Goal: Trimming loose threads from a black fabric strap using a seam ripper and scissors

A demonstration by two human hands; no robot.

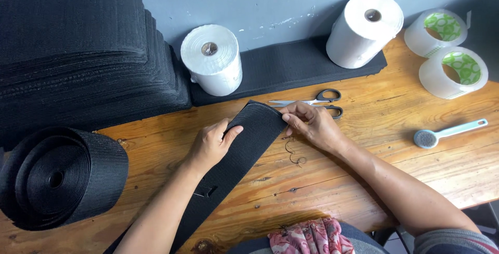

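Note:
A wide black webbing strip [249, 134] lies diagonally across the wooden table [374, 145], its far end folded over. My left hand [212, 142] presses flat on the strip's left edge near the fold. At the strip's right edge my right hand [312, 124] pinches the folded end with its fingertips. Scissors [317, 101] with black handles lie just behind my right hand. A loose dark thread [293, 152] curls on the wood below that hand.
A large roll of black webbing [60, 176] sits at the left, with a tall stack of black strips [78, 51] behind it. Two white rolls [213, 59] [366, 28] stand at the back. Two clear tape rolls [452, 59] and a small brush [447, 132] lie at the right.

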